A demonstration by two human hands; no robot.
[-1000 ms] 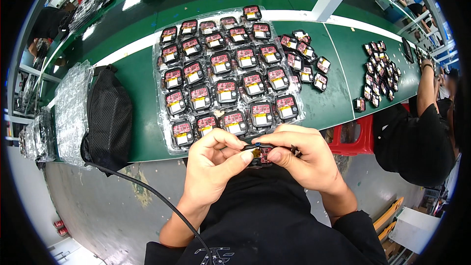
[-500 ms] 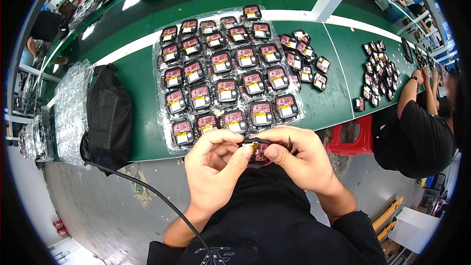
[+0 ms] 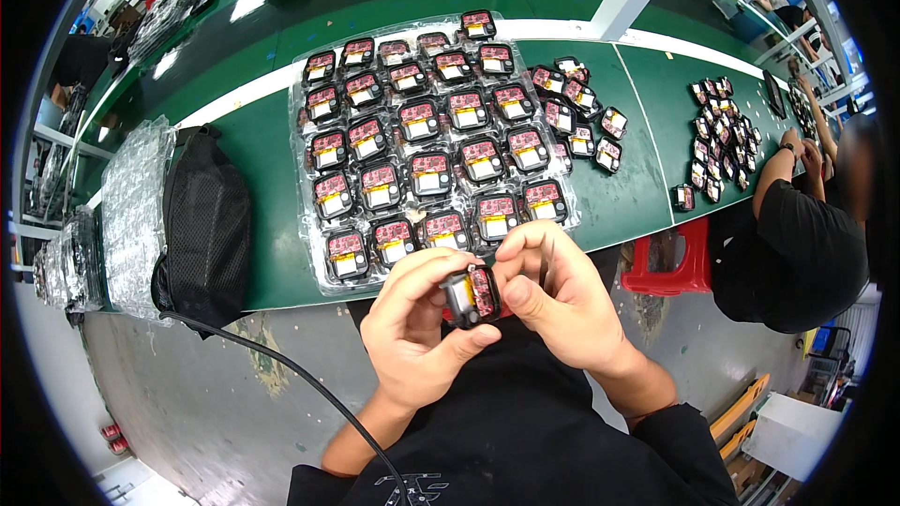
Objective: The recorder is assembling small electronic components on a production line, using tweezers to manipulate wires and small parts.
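Note:
Over the table's near edge I hold a small black-cased device (image 3: 480,292) with a red circuit board and a pale rectangular part in it. The device is tilted. My left hand (image 3: 417,323) is closed round its left side, thumb at the bottom edge and fingers behind. My right hand (image 3: 572,309) is curled at the right edge, thumb and fingertips close against the case; their exact contact is partly hidden. Just beyond my hands, a clear plastic tray (image 3: 309,225) carries rows of similar devices (image 3: 430,173), with red boards, white blocks and yellow strips.
Loose devices (image 3: 581,139) lie right of the tray, with another pile (image 3: 722,136) farther right beside a seated co-worker (image 3: 797,253). A black bag (image 3: 211,225) and clear plastic trays (image 3: 136,215) stand left. A black cable (image 3: 281,356) crosses below. A red stool (image 3: 670,267) stands right.
The device has turned, so its board now faces more to the right. My left thumb has moved from its face to the lower edge; my right fingers have lifted and curled.

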